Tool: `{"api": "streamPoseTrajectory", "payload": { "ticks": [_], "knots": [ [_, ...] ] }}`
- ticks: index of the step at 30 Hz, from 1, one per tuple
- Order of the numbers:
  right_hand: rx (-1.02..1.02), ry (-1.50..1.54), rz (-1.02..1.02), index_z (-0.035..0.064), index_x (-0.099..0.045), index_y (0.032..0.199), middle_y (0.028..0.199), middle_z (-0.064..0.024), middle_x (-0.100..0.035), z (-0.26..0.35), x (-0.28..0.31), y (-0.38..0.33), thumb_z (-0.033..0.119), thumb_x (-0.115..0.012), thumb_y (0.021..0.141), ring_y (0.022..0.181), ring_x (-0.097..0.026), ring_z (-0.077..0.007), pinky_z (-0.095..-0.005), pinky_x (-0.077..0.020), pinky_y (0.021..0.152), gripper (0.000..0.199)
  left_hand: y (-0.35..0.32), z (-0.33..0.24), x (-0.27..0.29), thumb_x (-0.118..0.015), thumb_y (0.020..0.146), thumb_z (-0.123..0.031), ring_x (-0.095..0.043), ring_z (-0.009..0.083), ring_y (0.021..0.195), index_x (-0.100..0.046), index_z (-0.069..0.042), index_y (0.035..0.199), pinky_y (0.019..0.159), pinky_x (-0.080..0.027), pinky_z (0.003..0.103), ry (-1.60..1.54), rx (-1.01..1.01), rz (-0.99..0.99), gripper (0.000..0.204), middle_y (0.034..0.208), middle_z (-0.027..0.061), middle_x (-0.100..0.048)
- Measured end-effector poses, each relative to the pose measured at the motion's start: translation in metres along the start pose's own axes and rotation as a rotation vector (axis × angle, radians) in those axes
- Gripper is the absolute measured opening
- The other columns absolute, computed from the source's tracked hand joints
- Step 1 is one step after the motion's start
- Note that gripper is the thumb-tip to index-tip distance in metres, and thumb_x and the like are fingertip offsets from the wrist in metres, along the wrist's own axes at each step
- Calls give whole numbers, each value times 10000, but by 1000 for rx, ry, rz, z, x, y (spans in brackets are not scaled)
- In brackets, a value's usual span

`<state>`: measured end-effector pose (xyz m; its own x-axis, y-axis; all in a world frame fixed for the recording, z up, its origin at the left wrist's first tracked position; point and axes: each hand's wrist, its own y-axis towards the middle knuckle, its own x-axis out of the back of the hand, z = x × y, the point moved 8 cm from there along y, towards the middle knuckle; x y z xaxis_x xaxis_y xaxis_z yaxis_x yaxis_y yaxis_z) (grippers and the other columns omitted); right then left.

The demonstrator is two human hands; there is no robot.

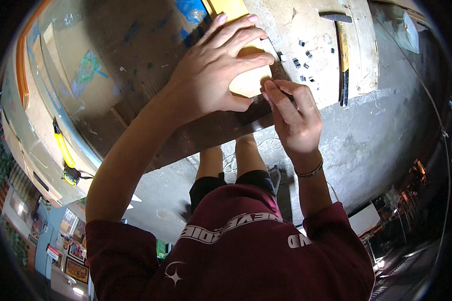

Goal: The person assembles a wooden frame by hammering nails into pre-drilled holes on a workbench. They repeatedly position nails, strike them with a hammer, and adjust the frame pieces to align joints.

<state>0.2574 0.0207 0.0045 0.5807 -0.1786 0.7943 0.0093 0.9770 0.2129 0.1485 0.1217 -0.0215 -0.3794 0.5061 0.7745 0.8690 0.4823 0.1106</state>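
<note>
A pale yellow wooden board [251, 83] lies on the dark-brown workbench, reaching away toward the far edge. My left hand [211, 67] grips it from above, fingers splayed across its top and the thumb along its near side. At the board's near right corner, my right hand [294, 110] is closed in a pinch, the fingertips touching the edge. Whatever sits between those fingertips is too small or hidden to make out. Several small dark pieces [296, 62] are scattered on the light wooden surface just beyond my right hand.
A hammer [343, 47] with a yellow and black handle lies at the far right of the light wooden surface [359, 65]. On the left rest a yellow-handled tool [64, 145] and a tape measure [71, 175]. Grey concrete floor [366, 135] shows below; a cord [427, 90] hangs at right.
</note>
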Motion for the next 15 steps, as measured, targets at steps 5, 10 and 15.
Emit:
{"api": "streamPoseTrajectory", "payload": {
  "ticks": [5,10,15],
  "knots": [
    [-9,24,-48,17,-732,1096,1077,-114,-698,-6,2,-3,-82,-729,806,960,-702,-292,-393,-598,825,306,0,1,0,-820,700,-295,-322,323,1557,-701,-191,1326,1286,-161,585,0,-14,-7,645,1562,98,-491],
    [-165,152,-139,5,-678,1051,1059,-145,-694,-22,13,2,-99,-728,842,984,-707,-302,-374,-591,835,239,-1,2,-2,-841,684,-293,-306,319,1563,-695,-205,1329,1289,-158,592,13,-9,-11,667,1564,92,-479],
    [-3,-17,39,26,-698,1086,1053,-118,-672,-7,3,5,-84,-754,789,970,-698,-304,-382,-588,813,322,0,1,-2,-848,679,-307,-309,318,1559,-686,-215,1338,1293,-153,585,33,-21,-15,685,1553,98,-481]
  ]
}}
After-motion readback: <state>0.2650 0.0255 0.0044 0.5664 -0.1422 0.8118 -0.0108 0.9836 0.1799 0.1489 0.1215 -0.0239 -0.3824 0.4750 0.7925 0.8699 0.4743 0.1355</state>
